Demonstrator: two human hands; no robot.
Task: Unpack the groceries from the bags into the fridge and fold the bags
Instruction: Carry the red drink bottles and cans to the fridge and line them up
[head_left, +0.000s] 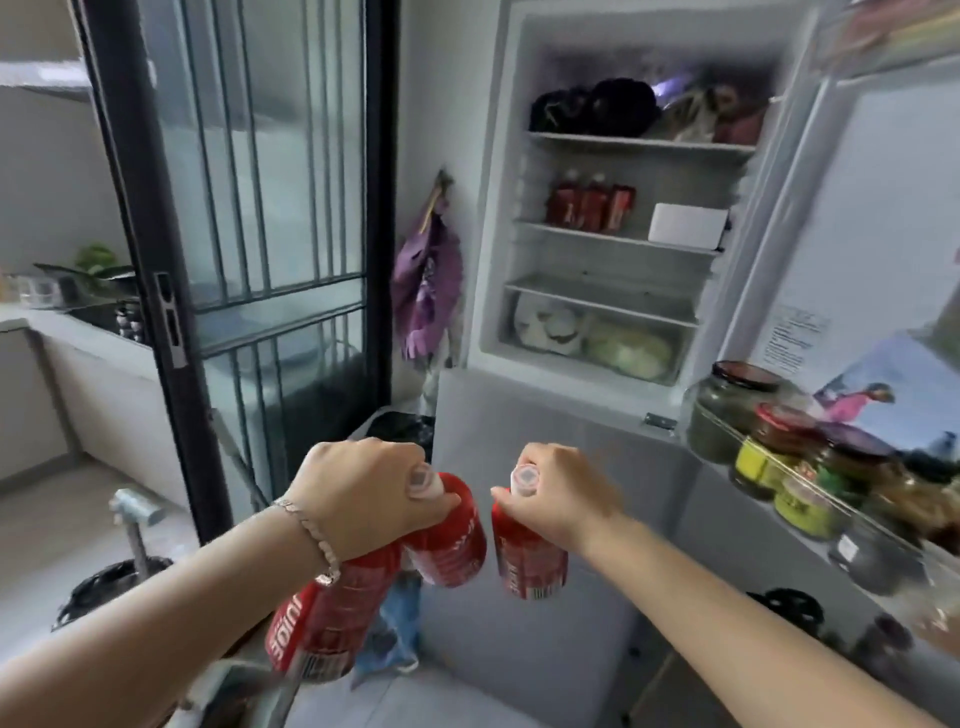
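My left hand (366, 491) grips two red juice bottles by their necks: one (452, 540) hangs upright with its white cap showing, the other (324, 629) tilts down to the left. My right hand (558, 496) holds a third red juice bottle (530, 561) by its white cap. All three hang in front of the open fridge (498, 208), below its compartment. Similar red bottles (587, 202) stand on the fridge's middle shelf beside a white box (685, 223). The grocery bags are not clearly visible.
The fridge door (883, 218) stands open at the right, its rack holding several jars (779, 457). Dark bags fill the top shelf (639, 140); a cabbage (628, 351) lies in the drawer. A barred glass door (249, 208) is at the left, a purple bag (426, 280) hangs beside the fridge.
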